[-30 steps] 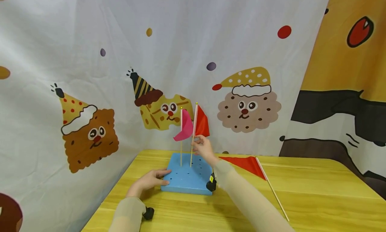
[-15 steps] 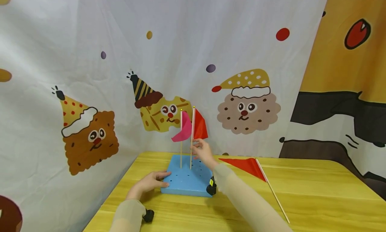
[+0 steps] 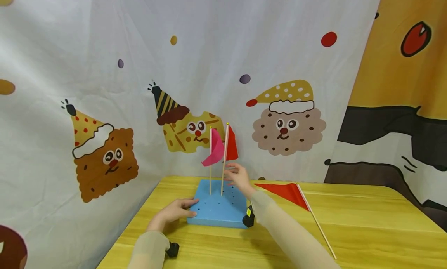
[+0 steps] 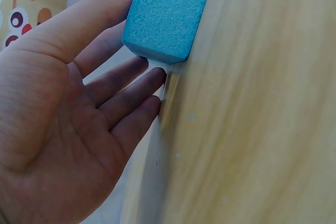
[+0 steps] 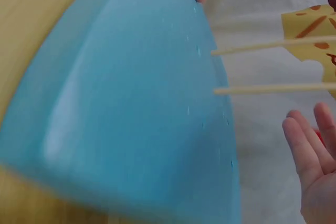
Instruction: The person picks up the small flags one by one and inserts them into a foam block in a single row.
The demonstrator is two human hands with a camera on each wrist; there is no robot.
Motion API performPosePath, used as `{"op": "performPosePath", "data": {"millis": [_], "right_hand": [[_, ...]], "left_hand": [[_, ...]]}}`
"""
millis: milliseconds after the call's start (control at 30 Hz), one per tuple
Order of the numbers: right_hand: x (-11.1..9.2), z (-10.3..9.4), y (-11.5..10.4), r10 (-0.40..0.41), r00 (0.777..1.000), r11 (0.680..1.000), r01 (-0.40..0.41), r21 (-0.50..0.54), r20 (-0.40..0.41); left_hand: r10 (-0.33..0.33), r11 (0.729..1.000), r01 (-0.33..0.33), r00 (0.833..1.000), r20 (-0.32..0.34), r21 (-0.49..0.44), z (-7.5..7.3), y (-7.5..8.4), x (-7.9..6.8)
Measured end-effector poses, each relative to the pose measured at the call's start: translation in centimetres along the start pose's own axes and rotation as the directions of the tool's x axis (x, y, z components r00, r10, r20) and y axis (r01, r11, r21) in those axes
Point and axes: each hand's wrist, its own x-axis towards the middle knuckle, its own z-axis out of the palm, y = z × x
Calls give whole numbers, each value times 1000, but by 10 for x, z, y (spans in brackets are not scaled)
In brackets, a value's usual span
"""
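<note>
A blue foam board (image 3: 217, 213) with small holes lies on the table. Upright in it stands a pink flag (image 3: 218, 149) on a thin stick. Just right of that, a red flag (image 3: 231, 145) stands with its stick leaning slightly right. My right hand (image 3: 240, 179) is beside the red flag's stick, its fingers spread; the right wrist view shows a gap between that hand (image 5: 317, 161) and both sticks. With mostly straight fingers, my left hand (image 3: 175, 210) touches the board's left edge; in the left wrist view its thumb and index finger meet the board (image 4: 165, 17).
A second red flag (image 3: 290, 193) lies on the wooden table (image 3: 377, 222) to the right, its stick pointing toward the front. Behind the table hangs a white cloth (image 3: 209, 67) printed with cartoon biscuits and cheese.
My right hand has let go of the red flag's stick and spread its fingers slightly to the right. The red flag's stick has shifted slightly. My left hand stays against the board.
</note>
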Motion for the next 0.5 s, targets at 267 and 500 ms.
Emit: {"op": "performPosePath", "data": {"millis": [267, 500], "right_hand": [[-39, -64, -6, 67, 994, 998, -66, -5, 81], [-66, -129, 3, 123, 992, 989, -126, -76, -39]], "left_hand": [[-4, 1000, 4, 1000, 6, 5, 2, 4, 2], [-12, 999, 13, 1000, 28, -35, -1, 1, 0]]}}
